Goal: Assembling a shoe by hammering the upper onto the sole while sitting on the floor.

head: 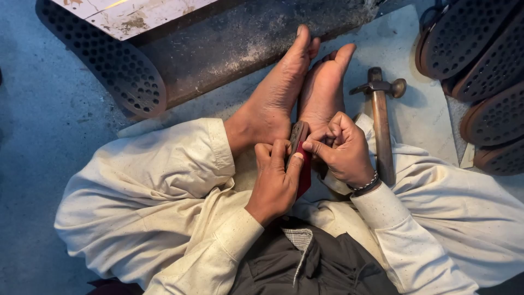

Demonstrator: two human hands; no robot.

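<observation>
I sit on the floor with my bare feet (297,87) pressed together in front of me. Between them stands a narrow dark shoe piece with a red lining (301,158), edge up. My left hand (275,177) grips its near side, fingers curled over the red edge. My right hand (341,150) pinches the same piece from the right, thumb and fingertips pressed on its upper edge. A dark beaded bracelet (365,184) circles my right wrist.
A hammer (380,117) with a wooden handle lies just right of my right hand. Several perforated brown shoe soles (480,71) are stacked at the upper right. Another dark perforated sole (109,60) leans on a heavy dark block (240,43) at the upper left.
</observation>
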